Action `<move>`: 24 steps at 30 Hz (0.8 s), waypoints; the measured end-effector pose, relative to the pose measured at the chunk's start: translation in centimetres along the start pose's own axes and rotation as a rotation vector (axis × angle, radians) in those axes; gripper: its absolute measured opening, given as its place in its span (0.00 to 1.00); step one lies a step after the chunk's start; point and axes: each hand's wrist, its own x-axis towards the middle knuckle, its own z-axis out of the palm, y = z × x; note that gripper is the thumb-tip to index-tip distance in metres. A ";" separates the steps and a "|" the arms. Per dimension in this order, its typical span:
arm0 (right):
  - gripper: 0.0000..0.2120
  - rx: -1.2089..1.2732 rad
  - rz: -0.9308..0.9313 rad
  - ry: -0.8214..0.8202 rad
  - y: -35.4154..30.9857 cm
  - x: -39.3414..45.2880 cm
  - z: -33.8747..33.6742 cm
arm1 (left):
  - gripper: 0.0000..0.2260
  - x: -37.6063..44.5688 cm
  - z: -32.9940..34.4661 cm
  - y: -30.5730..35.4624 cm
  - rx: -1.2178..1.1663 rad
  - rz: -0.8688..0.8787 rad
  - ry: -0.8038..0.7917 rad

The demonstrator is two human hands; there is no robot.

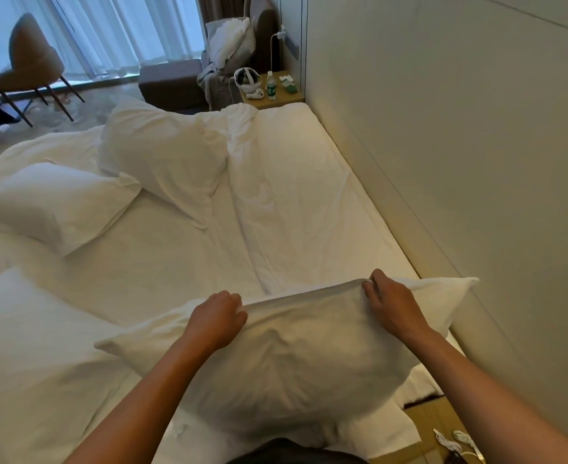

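A white pillow (292, 360) is held up over the near end of the bed (182, 262). My left hand (217, 318) grips its far edge at the left, fingers curled into the cloth. My right hand (393, 304) pinches the same edge further right. The pillow's corners stick out on both sides, and its lower part hides the bed beneath it.
Two more white pillows (55, 205) (162, 155) lie on the bed, and a rumpled duvet (292, 195) runs along the wall (460, 162) at the right. A bedside table (276, 95) holds a headset and a bottle. Another table (433, 426) with cables is near me. A chair (28, 65) stands far left.
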 end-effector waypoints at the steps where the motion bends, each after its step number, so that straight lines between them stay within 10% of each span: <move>1: 0.13 -0.006 -0.018 -0.008 0.2 0.0 0.0 | 0.10 0.0 0.1 -0.3 0.014 0.008 -0.016; 16: 0.11 -0.117 -0.101 0.014 0.9 -1.0 2.0 | 0.10 -0.7 0.7 -1.5 -0.012 0.029 -0.096; 24: 0.07 0.019 -0.046 0.145 -0.2 -2.3 1.9 | 0.10 -1.8 0.2 -1.9 -0.135 0.009 0.171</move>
